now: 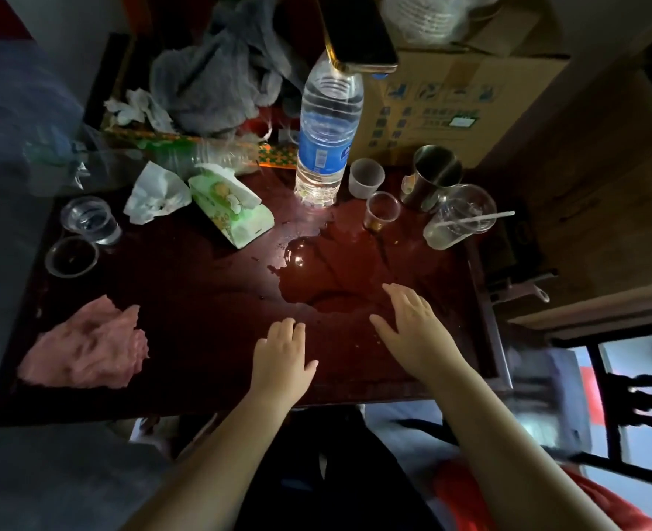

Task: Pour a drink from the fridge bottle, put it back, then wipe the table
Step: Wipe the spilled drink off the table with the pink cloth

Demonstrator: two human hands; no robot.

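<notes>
A clear water bottle (326, 136) with a blue label stands upright at the back of the dark red table (201, 300). A wide puddle (332, 270) spreads in front of it. My left hand (282, 354) lies flat and empty near the front edge, fingers together. My right hand (412, 323) rests palm down, fingers spread, at the puddle's near right edge. A crumpled pink cloth (90, 344) lies at the front left, apart from both hands. A small clear cup (381, 211) with a little amber liquid stands right of the bottle.
A green tissue pack (230, 208) and crumpled tissue (153, 193) lie at back left. Two clear cups (90, 220) stand at the left edge. A white cup (365, 178), steel mug (433, 176) and plastic cup with straw (458, 220) crowd the back right. A cardboard box (450, 105) stands behind.
</notes>
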